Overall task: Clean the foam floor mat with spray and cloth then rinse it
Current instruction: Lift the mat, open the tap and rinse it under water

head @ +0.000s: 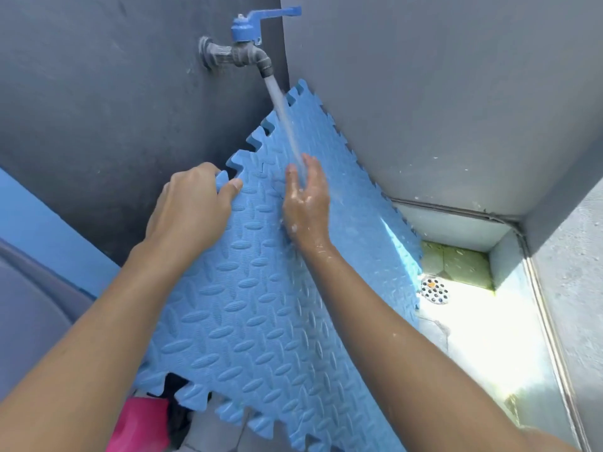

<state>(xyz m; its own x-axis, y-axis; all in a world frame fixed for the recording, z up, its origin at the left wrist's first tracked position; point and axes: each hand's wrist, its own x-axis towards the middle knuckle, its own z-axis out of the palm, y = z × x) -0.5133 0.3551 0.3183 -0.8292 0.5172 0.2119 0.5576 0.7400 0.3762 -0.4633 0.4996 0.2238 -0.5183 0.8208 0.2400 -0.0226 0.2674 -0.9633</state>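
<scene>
Two gray walls [424,93] meet in a corner, and the blue foam mat [261,305] leans up into that corner, tilted, with its bumpy side facing the person. It is the biggest thing here after the walls. Its edges are cut like puzzle teeth.

Down to the right is a wet floor [483,337] with a round drain [435,289] (bright sun falls on it). Low at the left edge sits something pink [140,425]; I cannot tell what it is.

Above the mat a tap [244,50] with a blue handle sticks out of the wall. Water [284,115] runs from it onto the top part of the mat and over the right hand.

The left hand [192,210] is closed on the mat's toothed left edge, thumb on the front and fingers curled behind. The right hand [305,203] lies flat and open on the wet face of the mat, holding nothing, with white suds on it.

The mat looks light and bendy, so one hand can likely hold it up. Wet soapy foam is probably slippery. The teeth on the edge look like the best place to grip, since fingers can hook into the gaps.
</scene>
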